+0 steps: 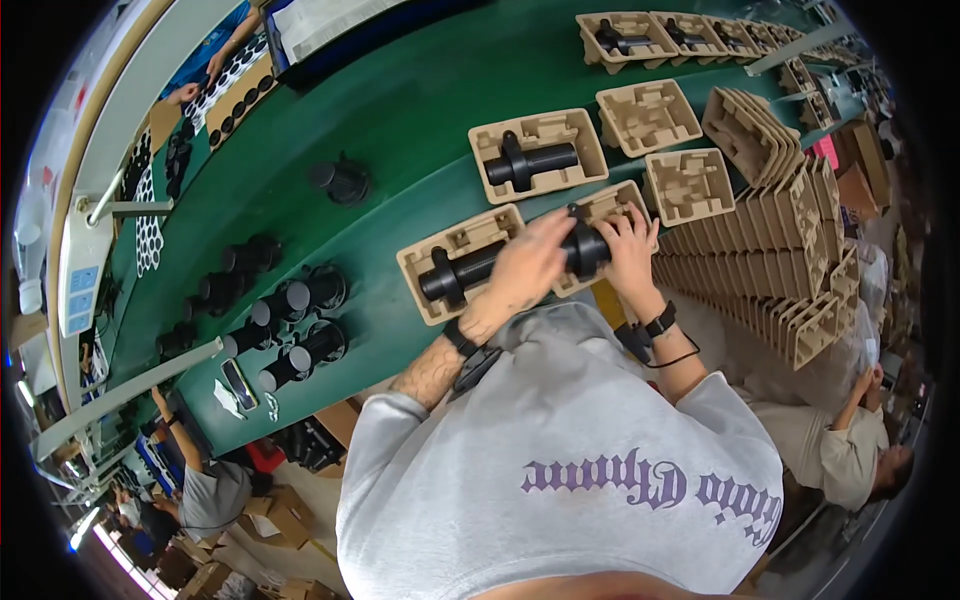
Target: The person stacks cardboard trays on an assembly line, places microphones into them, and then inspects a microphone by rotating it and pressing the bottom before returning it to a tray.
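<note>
A black flanged cylinder (585, 250) sits over a brown molded pulp tray (630, 197) in front of me. My right hand (628, 248) grips its right end, with the fingers curled over the rim. My left hand (532, 262) lies across the left side of this cylinder; motion smears its fingers, and I cannot tell how they close. Just left, a similar black cylinder (470, 270) rests in another pulp tray (408, 262), partly covered by my left hand. Behind them, a third black cylinder (540, 161) lies in its own pulp tray (590, 128).
Unfilled pulp trays (690, 185) and tall tray stacks (745, 235) stand to the right. Several black parts (305, 305) and a phone (238, 384) are on the green bench (400, 130) at left. A filled tray row (625, 40) runs along the far right. Other people work nearby.
</note>
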Demonstrator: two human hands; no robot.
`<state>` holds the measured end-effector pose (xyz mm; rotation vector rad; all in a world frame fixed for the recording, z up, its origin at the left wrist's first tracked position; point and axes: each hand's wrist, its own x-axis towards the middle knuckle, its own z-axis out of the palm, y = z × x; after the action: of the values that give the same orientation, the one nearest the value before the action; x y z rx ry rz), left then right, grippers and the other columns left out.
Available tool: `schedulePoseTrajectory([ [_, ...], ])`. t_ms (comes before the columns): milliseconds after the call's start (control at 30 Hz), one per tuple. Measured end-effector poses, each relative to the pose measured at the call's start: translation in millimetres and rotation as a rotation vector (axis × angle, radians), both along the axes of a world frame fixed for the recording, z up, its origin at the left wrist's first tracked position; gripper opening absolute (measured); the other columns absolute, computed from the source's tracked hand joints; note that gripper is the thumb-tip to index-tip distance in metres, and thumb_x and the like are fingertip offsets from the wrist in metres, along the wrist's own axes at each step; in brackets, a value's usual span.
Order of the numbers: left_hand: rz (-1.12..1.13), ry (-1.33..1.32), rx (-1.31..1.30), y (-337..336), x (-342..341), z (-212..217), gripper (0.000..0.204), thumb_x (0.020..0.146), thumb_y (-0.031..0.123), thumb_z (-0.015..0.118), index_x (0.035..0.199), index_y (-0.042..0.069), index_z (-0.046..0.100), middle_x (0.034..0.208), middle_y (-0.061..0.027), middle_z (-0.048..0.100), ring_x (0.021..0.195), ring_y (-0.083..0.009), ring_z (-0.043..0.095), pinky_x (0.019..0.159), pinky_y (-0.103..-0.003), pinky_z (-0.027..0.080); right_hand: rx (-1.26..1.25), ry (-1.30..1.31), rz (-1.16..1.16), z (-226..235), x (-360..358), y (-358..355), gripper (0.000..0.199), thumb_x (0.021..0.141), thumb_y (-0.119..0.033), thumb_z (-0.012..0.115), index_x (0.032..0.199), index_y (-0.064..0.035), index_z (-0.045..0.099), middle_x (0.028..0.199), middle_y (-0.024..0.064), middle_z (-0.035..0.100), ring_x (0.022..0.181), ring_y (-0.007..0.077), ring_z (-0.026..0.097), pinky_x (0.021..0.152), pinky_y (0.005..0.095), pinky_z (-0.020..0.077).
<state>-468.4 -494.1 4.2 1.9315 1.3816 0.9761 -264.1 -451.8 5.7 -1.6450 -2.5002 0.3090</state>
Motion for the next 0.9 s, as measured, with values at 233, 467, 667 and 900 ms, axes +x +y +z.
schedulePoseTrajectory([
  [233,-0.340,0.435,0.048,8,12,-60,0.056,0.088,0.035,0.054,0.132,0.002,0.044,0.138,-0.0122,0.044,0.136,-0.0264,0.030,0.114,-0.046,0.017,-0.029,0.179,0.060,-35,-3,5,0.044,0.079,-0.011,0.057,0.123,-0.0124,0.057,0.139,0.0115,0.039,0.131,0.0364,0.030,0.106,0.0591,0.0207],
  [467,0.578,0.326,0.288,-50,-118,60,0.039,0.073,0.013,0.062,0.111,0.006,0.058,0.112,-0.0134,0.059,0.109,-0.0338,0.052,0.095,-0.048,0.038,0.064,0.226,-0.040,-56,-7,-17,0.045,0.093,-0.031,0.052,0.134,-0.0135,0.048,0.149,0.0138,0.025,0.138,0.0371,0.018,0.109,0.0533,0.0185],
  [667,1.405,0.910,-0.089,-197,-216,-17,0.046,0.075,0.030,0.072,0.113,0.008,0.057,0.116,-0.0119,0.053,0.116,-0.0332,0.043,0.092,-0.048,0.040,-0.466,0.619,0.382,39,-132,-24,0.047,0.088,-0.022,0.058,0.131,-0.0058,0.048,0.125,0.0165,0.054,0.120,0.0319,0.047,0.100,0.0381,0.0360],
  [900,1.435,0.585,-0.171,-212,-229,-39,0.032,0.080,0.028,0.066,0.103,0.009,0.056,0.106,-0.0119,0.054,0.095,-0.0345,0.055,0.074,-0.044,0.048,-0.132,0.434,0.870,44,-385,-67,0.073,0.064,-0.030,0.078,0.128,-0.0145,0.046,0.114,0.0167,0.053,0.099,0.0371,0.056,0.076,0.0444,0.0511],
])
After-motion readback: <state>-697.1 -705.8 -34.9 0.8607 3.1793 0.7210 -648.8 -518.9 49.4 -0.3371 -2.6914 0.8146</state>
